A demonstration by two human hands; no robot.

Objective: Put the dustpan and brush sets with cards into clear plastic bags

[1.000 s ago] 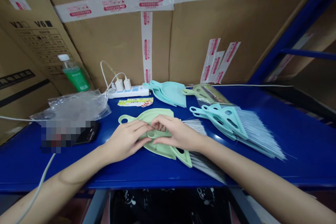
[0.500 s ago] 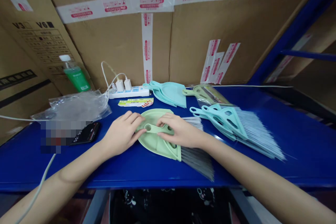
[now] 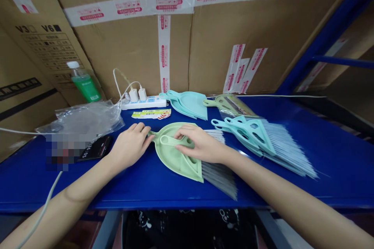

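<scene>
Across our curvy green dustpan (image 3: 172,159), we are pinching a green brush (image 3: 172,141) with our right hand (image 3: 201,144); our left hand (image 3: 128,144) is pinching the pan's handle (image 3: 151,133).

A light-green dustpan (image 3: 171,159) is being held by its handle in the left-hand grip (image 3: 128,146), while a light-green hand broom (image 3: 213,176) is being held across it in the right-hand grip (image 3: 200,144). Turquoise hand brooms (image 3: 288,146) and turquoise dustpans (image 3: 192,103) are being supported nearby by the blue bench (image 3: 175,193).
</scene>
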